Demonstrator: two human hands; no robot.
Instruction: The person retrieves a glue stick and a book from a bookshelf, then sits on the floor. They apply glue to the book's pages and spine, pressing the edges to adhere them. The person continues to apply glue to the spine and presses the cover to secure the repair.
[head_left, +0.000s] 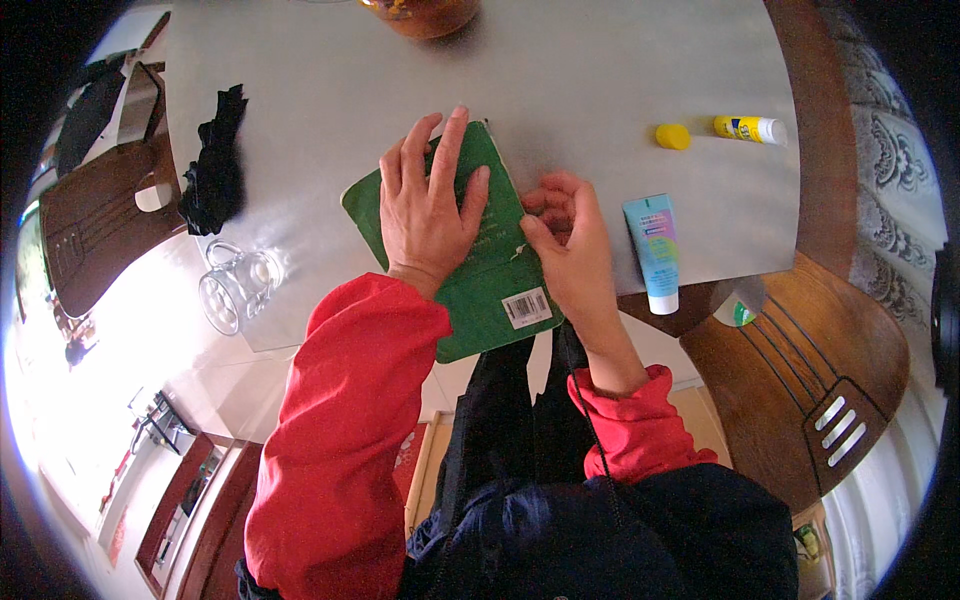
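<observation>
A worn green book (487, 277) with a barcode sticker lies at the table's near edge, its lower end jutting out over my lap. My left hand (429, 199) rests palm down on its cover, fingers spread. At the book's right edge is my right hand (570, 240), the thumb tip against the edge and the other fingers curled beside it. Whether those fingers pinch the cover or pages cannot be made out. To the right of that hand lies a blue tube with a white cap (654, 251).
A yellow-and-white glue stick (748, 130) lies at the right, near its loose yellow cap (673, 136). At the left are a crumpled black cloth or bag (214, 169) and a tipped glass mug (238, 285). A brown bowl (424, 16) stands far off; wooden chairs (795, 375) flank the table (315, 67).
</observation>
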